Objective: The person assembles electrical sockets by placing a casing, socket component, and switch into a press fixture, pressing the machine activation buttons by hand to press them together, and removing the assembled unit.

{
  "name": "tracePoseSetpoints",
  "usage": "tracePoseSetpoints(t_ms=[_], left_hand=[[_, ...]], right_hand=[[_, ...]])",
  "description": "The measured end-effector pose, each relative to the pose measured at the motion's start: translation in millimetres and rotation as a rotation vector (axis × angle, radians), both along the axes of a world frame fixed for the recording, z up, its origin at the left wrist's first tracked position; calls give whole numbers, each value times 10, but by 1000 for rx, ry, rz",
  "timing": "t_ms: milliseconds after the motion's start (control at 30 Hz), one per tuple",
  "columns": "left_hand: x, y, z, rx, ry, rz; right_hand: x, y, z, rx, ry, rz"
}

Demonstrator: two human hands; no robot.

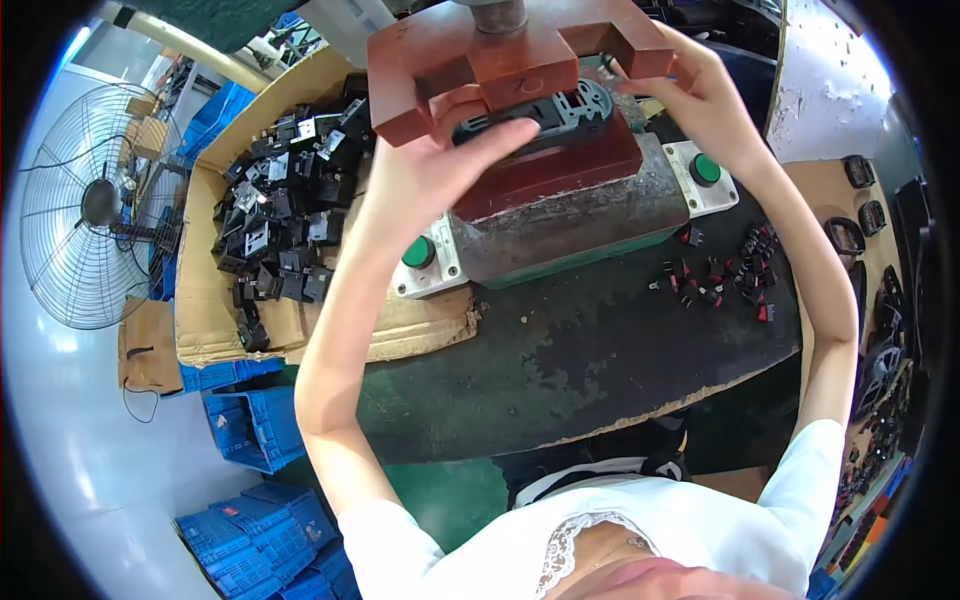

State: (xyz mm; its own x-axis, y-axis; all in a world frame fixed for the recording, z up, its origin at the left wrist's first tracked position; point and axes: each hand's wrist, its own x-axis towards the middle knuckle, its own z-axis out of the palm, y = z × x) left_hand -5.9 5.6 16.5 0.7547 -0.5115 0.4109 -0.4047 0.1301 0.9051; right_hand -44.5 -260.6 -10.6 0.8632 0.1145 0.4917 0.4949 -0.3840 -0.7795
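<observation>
A long black plastic part (pixel 572 112) with cut-outs lies on the dark red block (pixel 560 178) of a press, beneath its raised red upper head (pixel 520 52). My left hand (pixel 430 175) is at the part's left end, its thumb stretched along the front and its fingers partly hidden by the head. At the other end, my right hand (pixel 700 95) reaches in beside the head with thumb and fingertips brought together. A small dark piece (pixel 605 66) shows at those fingertips, too small to name.
Green push buttons (pixel 418 252) (pixel 705 169) flank the press. Left of it, a cardboard box (pixel 195 290) holds several black plastic parts (pixel 285 190). Small black-and-red switches (pixel 750 262) lie on the dark table (pixel 470 400). A fan (pixel 100 203) and blue crates (pixel 258 430) stand at left.
</observation>
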Motion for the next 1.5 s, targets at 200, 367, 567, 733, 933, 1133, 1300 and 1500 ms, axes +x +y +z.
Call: tracePoseSetpoints(t_ms=[200,367,567,733,933,1133,1300,1500], left_hand=[[-6,-10,-18,386,-739,307],[25,-17,-39,379,-670,182],[47,89,-22,462,-842,152],[17,188,42,504,-791,138],[-145,617,0,463,-822,310],[-496,940,-126,533,-483,228],[-612,1061,-336,654,-606,249],[-580,989,-350,678,-789,292]], right_hand=[[-62,273,55,-62,11,-85],[-97,346,189,-37,31,-16],[-15,411,280,-328,-325,44],[40,315,291,-354,-214,96],[66,343,181,-261,-323,80],[-23,277,336,-433,-231,56],[-237,2,520,-587,-165,-20],[-784,-276,341,-744,127,-70]])
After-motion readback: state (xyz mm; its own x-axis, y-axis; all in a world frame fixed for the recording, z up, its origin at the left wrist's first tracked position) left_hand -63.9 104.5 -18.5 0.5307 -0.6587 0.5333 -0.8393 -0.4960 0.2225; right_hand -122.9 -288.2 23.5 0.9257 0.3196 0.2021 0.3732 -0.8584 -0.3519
